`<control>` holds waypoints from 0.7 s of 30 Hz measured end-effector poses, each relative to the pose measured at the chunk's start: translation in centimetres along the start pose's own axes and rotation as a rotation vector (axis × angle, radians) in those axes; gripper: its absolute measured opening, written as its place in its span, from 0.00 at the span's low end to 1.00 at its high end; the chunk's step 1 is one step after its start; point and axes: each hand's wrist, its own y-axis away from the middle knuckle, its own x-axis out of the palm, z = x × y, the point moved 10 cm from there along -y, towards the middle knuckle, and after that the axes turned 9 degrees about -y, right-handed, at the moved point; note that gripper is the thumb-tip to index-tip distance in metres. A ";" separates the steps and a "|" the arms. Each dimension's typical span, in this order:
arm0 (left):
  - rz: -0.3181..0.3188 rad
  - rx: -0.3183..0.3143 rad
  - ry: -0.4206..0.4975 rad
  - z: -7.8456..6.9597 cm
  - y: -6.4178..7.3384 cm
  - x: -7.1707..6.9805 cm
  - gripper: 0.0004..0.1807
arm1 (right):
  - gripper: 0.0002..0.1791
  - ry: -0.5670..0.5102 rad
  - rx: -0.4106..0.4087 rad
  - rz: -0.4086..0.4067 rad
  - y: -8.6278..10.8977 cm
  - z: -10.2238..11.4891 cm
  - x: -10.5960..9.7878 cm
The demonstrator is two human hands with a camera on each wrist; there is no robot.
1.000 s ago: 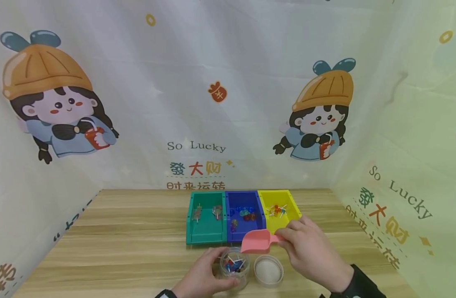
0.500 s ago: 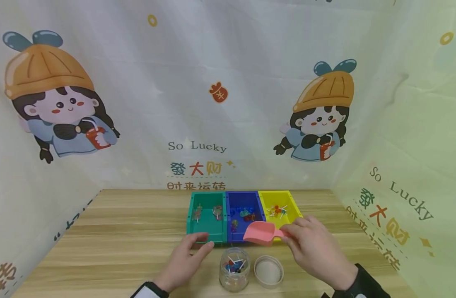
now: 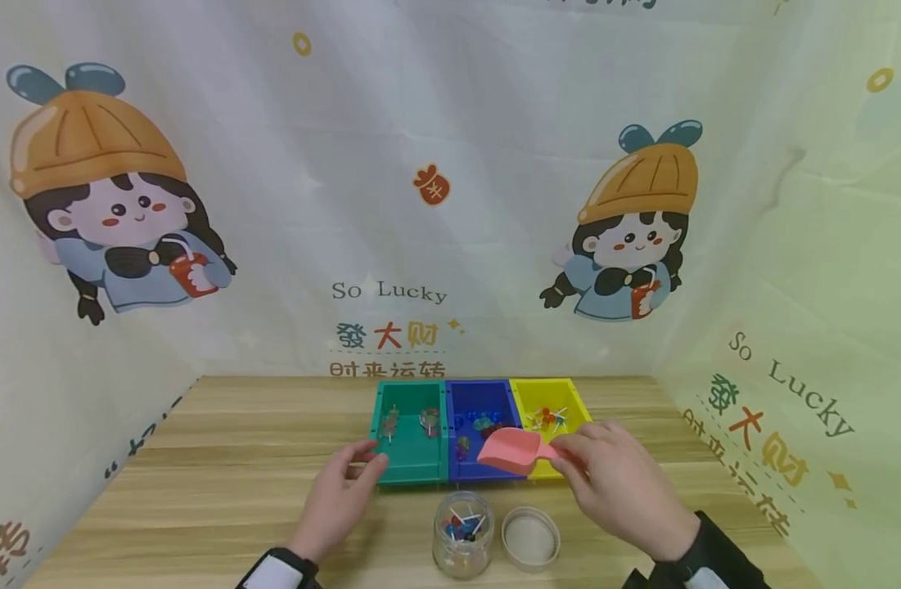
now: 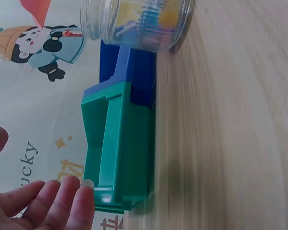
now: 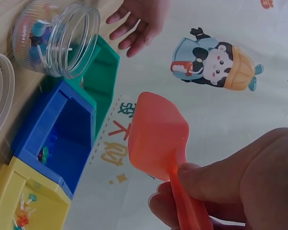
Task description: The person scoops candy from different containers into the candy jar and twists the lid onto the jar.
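My right hand (image 3: 627, 487) pinches the handle of a pink scoop (image 3: 511, 451), which is raised over the front of the blue bin (image 5: 26, 128) in the head view. No contents show in the scoop. My left hand (image 3: 338, 495) holds nothing; its fingers (image 4: 57, 205) are loosely extended, with the tips right at the near left corner of the green bin (image 3: 409, 468). An uncapped clear jar (image 3: 462, 556) stands on the table between the hands, with small colourful pieces on white sticks inside. Beside it on the right lies a round whitish lid (image 3: 531, 538).
The green and blue bins and a yellow bin (image 3: 583, 409) form a side-by-side row behind the jar, each holding a few small colourful pieces. They stand on a wood-grain table (image 3: 229, 474). A printed cloth (image 3: 494, 106) hangs behind and along both sides.
My left hand has let go of the jar and moved left and forward to the green bin. The scoop has risen from the jar's mouth, away from me.
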 end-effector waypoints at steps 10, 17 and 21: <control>-0.050 -0.014 -0.034 1.3 -1.9 -1.0 0.28 | 0.11 0.009 -0.053 -0.022 -1.7 1.2 0.1; -0.076 0.014 -0.129 1.3 -3.3 -0.7 0.29 | 0.09 -0.036 -0.043 -0.001 -3.5 1.6 1.6; -0.075 0.013 -0.146 1.3 -4.1 -0.3 0.30 | 0.09 -0.062 -0.027 0.002 -4.4 1.8 2.1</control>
